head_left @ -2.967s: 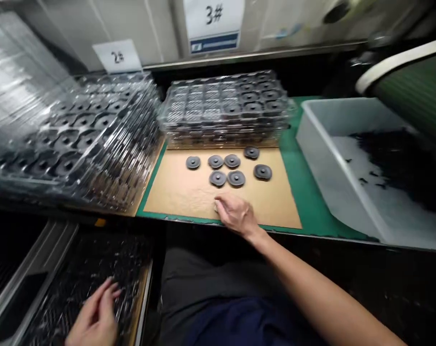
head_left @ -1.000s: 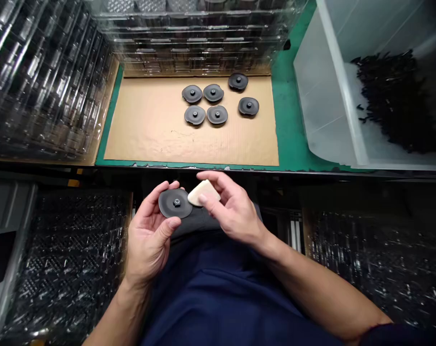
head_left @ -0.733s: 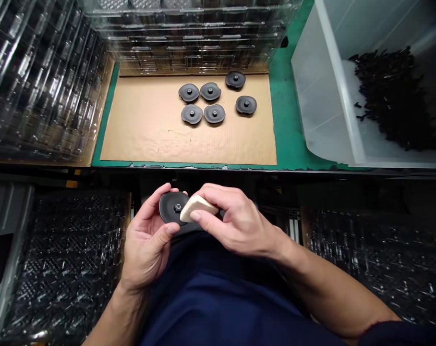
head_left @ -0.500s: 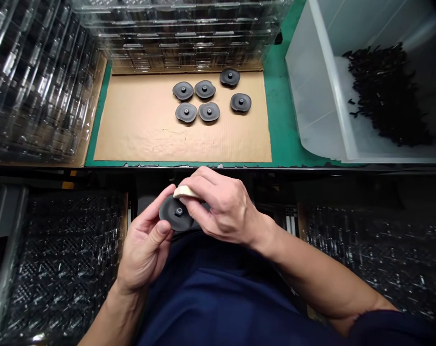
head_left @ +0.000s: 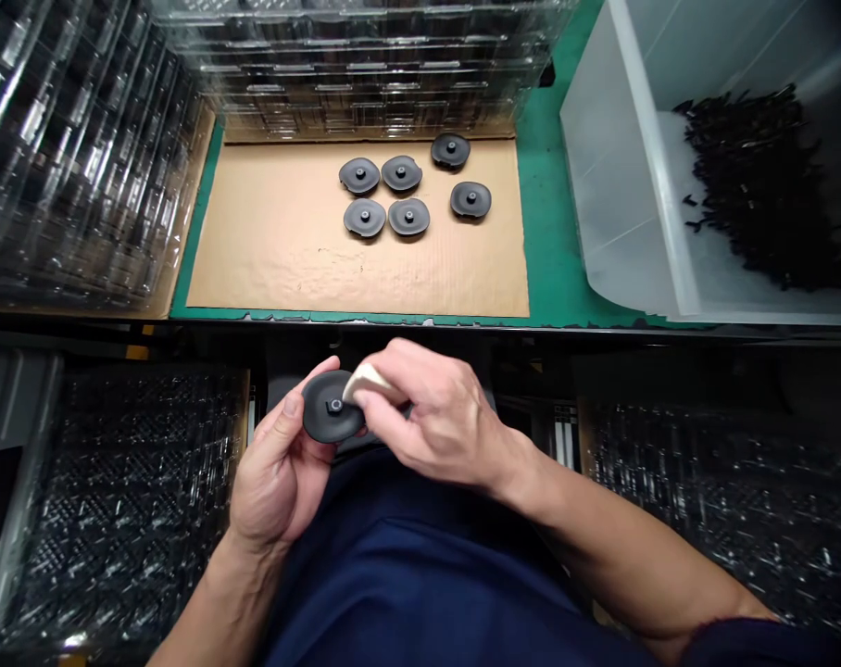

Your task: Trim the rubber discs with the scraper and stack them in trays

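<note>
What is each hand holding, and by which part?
The left hand holds a dark-grey, rounded, matte disc by its left edge; the right hand pinches a cream, flat, soft-looking pad by its right part, mostly hidden.

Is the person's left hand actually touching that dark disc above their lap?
Touching. The head view shows the left hand holding the dark disc, with the thumb at its left rim and fingers behind it.

The disc point(head_left: 318, 419) in your left hand point(head_left: 274, 472) is charcoal grey, and the wedge point(head_left: 366, 378) in your right hand point(head_left: 438, 412) is cream. You have six more charcoal discs point(head_left: 407, 218) on tan cardboard point(head_left: 260, 232) flecked with dark specks, over a green tabletop point(head_left: 552, 222). Your bin point(head_left: 619, 195) is translucent white around black pieces point(head_left: 754, 181), the stacked trays point(head_left: 365, 74) are clear with bright glints, and your top point(head_left: 407, 584) is navy blue.
</note>
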### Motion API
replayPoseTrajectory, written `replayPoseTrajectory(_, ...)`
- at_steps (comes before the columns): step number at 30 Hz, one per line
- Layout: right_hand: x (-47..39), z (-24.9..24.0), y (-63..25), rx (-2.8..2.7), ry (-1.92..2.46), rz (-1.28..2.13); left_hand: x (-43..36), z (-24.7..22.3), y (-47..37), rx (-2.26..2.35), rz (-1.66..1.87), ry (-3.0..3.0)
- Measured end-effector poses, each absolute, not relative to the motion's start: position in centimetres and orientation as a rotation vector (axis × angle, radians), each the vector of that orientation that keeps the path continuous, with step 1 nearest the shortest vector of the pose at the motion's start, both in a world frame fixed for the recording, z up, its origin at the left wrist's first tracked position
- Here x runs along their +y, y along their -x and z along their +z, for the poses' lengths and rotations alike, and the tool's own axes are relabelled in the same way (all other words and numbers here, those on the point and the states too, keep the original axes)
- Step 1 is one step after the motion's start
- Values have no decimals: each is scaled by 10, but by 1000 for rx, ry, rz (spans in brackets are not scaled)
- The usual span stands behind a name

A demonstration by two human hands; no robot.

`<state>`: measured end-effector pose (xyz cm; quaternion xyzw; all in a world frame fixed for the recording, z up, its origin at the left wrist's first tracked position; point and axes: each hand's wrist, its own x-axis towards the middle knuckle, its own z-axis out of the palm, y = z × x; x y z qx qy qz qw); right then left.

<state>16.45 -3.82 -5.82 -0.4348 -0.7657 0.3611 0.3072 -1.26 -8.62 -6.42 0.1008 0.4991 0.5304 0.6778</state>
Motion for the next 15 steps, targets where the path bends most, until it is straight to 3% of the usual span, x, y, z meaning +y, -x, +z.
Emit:
replayPoseTrajectory(3,-37,-60,-165,-2030,1200,857,-86,-64,13,1140,1179,-207)
replayPoseTrajectory(7,-40,-61,-163,-2000,1130,1034,-86,-65,12,1162,1232,-202)
replayPoseTrajectory(11,-42,-62,-161,-1949,1209,912,-86,-65,12,1170,1222,-243)
replayPoseTrajectory(15,-46,-63,-159,-1923,1142,1114,-87,-63,10,1198,1306,-315)
